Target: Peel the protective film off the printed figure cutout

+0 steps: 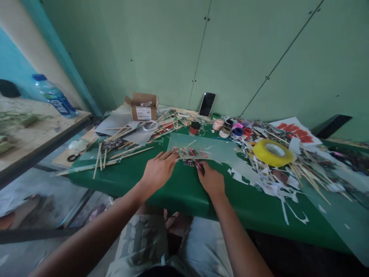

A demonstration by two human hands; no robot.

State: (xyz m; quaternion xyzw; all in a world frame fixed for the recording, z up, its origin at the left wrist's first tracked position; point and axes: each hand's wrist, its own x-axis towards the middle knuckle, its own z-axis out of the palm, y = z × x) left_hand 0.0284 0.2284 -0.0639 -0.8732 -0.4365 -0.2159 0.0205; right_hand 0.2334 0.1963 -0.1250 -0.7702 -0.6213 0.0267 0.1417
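Landmark: the yellow tape roll (273, 152), a wide glossy ring lying flat on the green tabletop (178, 192)

Left hand (158, 170) well to the left of the roll, palm down, fingers spread and released, pressing flat on the near edge of a translucent plastic sheet (213, 148). It grips nothing

Right hand (211, 180) between the left hand and the roll, fingers curled and pinched on a small dark paper cutout (190, 162) at the sheet's near edge. Whether a thin pink tool is also in the pinch, cannot tell

More small patterned cutouts (193, 152) sit in a row on the sheet, just beyond the fingertips

Risks, as judged:
- sheet looks slick and thin; if the left palm lifts it could slide on the smooth green cover and scatter the row
- cutouts are tiny and light; a sweep of either wrist would displace them
- white paper scraps (276, 184) and thin bamboo sticks (123, 152) crowd both sides; a scrap could get caught under the sheet

Beyond the roll's left: squat round paint jars (230, 130) with coloured lids, packed tight. Further left, a black phone (207, 104) leaning on the wall and an open brown cardboard box (142, 107), matte and creased
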